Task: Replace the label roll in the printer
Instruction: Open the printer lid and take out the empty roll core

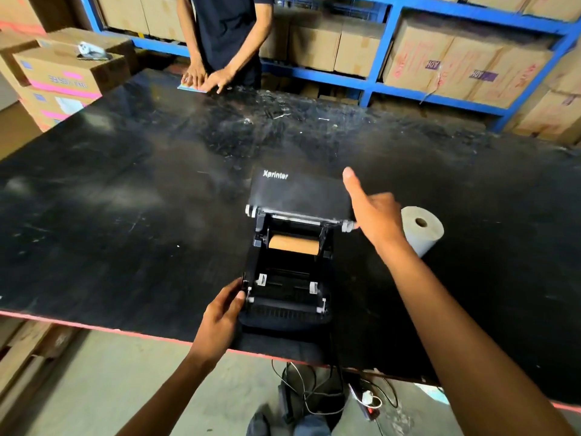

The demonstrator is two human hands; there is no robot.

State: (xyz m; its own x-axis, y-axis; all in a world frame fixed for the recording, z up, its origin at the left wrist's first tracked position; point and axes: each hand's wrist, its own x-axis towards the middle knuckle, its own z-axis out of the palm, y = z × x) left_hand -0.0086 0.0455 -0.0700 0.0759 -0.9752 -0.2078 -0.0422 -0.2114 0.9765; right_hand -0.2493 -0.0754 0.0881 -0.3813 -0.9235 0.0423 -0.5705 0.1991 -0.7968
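A black label printer (284,313) sits near the table's front edge with its lid (298,193) swung up and back. Inside, a bare brown cardboard core (294,244) lies across the roll holder. A full white label roll (423,228) lies on its side on the table just right of the printer. My left hand (220,319) grips the printer's front left corner. My right hand (372,212) is at the lid's right edge, thumb raised along it, fingers behind where I cannot see them well.
The black table (125,215) has a red front edge. Another person (217,42) stands at the far side, hands on a flat blue item (191,87). Cardboard boxes (59,73) are stacked at left, blue shelving (377,83) with boxes behind. Cables (317,394) hang below the table.
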